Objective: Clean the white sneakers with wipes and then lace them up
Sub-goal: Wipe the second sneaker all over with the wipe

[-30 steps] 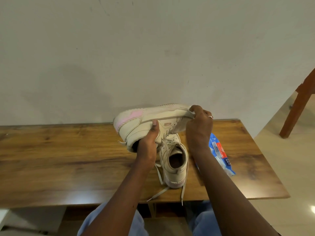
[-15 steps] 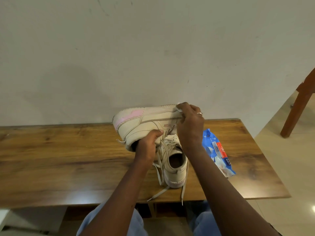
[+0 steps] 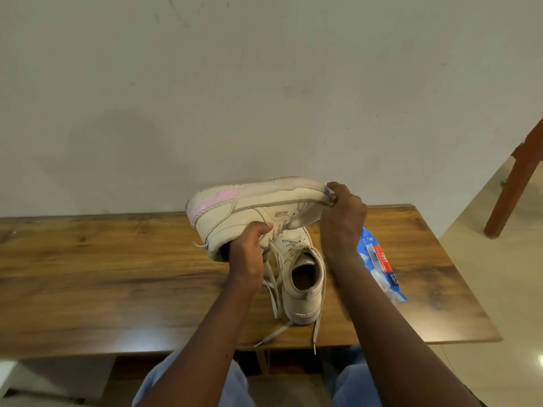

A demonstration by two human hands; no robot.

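The sneaker (image 3: 249, 210) I am cleaning is up off the worktop (image 3: 88, 274), turned on its side, sole uppermost, with the pink heel to my left and the toe to my right. My left hand (image 3: 249, 254) grips it at the collar, thumb pressed on the side; the fingers curl under the opening, out of sight. My right hand (image 3: 342, 214) pinches a wipe (image 3: 330, 191) against the sole's edge at the toe; only a scrap of white shows past my fingertips. Half a second ago that hand was further in along the sole, nearer the middle; now it has slid out to the toe end, and the sneaker sits a little higher and more level.

The second sneaker (image 3: 302, 277) stands on the worktop under the first, heel toward me, its opening dark, its loose laces (image 3: 273, 292) trailing over the near edge. My right wrist crosses in front of the blue wipes pack (image 3: 382, 268), which lies flat just right of that sneaker; I cannot tell what is left inside it. A chair leg (image 3: 514, 183) stands on the floor at far right.
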